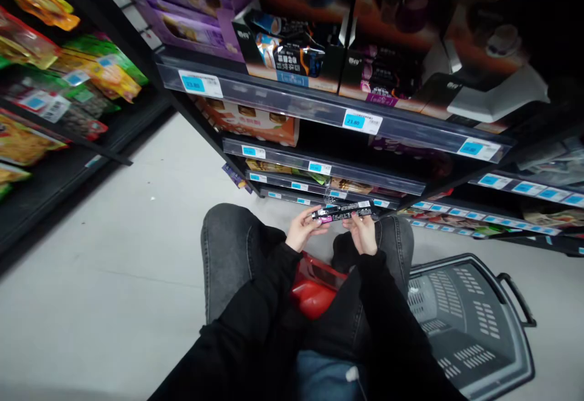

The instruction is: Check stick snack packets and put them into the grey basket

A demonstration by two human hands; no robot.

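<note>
slim black, pink-patched packet (342, 210), pinched by left hand (305, 229) and right hand (364, 234); shelves (283, 98) at twelve o'clock, basket (468, 310) at four.

Single head view, facing forward and steeply down.
Wearer's knees (228, 255) close below; shelving (274, 95) near ahead, slanting across frame; floor (114, 267) beneath.

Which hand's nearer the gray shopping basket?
Right. The right hand is above and left of the gray shopping basket in the picture, at one end of the black packet; the left hand is farther left, at the packet's other end.
</note>
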